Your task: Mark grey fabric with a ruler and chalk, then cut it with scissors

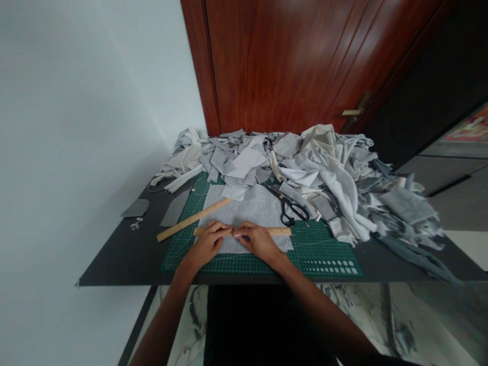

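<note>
A piece of grey fabric point(259, 206) lies flat on the green cutting mat point(324, 244). Across it runs a wooden ruler point(280, 231), level with the table's front edge. My left hand point(209, 243) presses on the left half of this ruler, its fingers bent together and pointing right. Close beside it, my right hand point(261, 243) is closed in a pinch at the ruler's middle. Something small shows at its fingertips, too small to name. The fingertips of both hands almost meet. A second wooden ruler point(190, 220) slants across the mat to the left.
Black scissors point(287, 206) lie on the fabric's right side. A large heap of grey and white cloth scraps point(328, 173) fills the table's back and right. Small white-handled snips point(136, 223) and a grey cut piece point(136, 208) lie left. Behind stands a wooden door point(274, 66).
</note>
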{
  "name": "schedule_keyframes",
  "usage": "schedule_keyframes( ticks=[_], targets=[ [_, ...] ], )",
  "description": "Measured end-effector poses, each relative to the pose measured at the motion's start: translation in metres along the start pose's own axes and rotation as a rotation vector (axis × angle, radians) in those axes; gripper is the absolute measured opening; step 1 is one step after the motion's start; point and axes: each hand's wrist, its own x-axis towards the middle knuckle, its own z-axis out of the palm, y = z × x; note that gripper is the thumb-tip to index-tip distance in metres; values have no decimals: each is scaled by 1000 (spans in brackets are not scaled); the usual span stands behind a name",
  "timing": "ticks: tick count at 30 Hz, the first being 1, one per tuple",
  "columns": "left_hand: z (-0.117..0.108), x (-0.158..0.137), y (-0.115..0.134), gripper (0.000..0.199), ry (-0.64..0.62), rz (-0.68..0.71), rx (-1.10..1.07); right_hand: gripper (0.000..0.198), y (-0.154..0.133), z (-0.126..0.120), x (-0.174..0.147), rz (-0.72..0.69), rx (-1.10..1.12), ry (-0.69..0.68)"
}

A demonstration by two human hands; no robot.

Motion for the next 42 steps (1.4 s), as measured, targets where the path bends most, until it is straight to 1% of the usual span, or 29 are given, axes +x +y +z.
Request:
schedule_keyframes(
  ticks=[6,12,14,19,23,26,31,34,37,40,42],
  targets=[
    [3,1,-3,47,26,24,-2,16,2,5,3,34,-80,15],
    [4,3,-8,35,62,76,14,18,-4,7,4,59,-161,-12],
    [5,3,-10,33,56,94,16,19,-6,7,4,72,-177,-20],
    [6,4,-16,38,27,120,16,22,-5,2,-1,83,-194,-38],
    [7,4,-20,41,19,111,19,20,5,-10,-14,105,-215,-14],
    [7,4,-21,43,10,112,24,20,16,-26,-32,125,-237,19],
    [6,6,-21,42,14,151,13,22,36,-57,-65,208,-280,83],
    [4,7,-19,40,17,141,15,21,42,-66,-75,222,-283,101],
    [4,6,-16,34,38,87,25,21,37,-61,-72,204,-268,115],
    [2,4,-14,26,101,-2,56,21,23,-45,-58,132,-204,101],
    [0,2,-15,25,138,-51,68,21,12,-33,-44,91,-143,76]
  ],
)
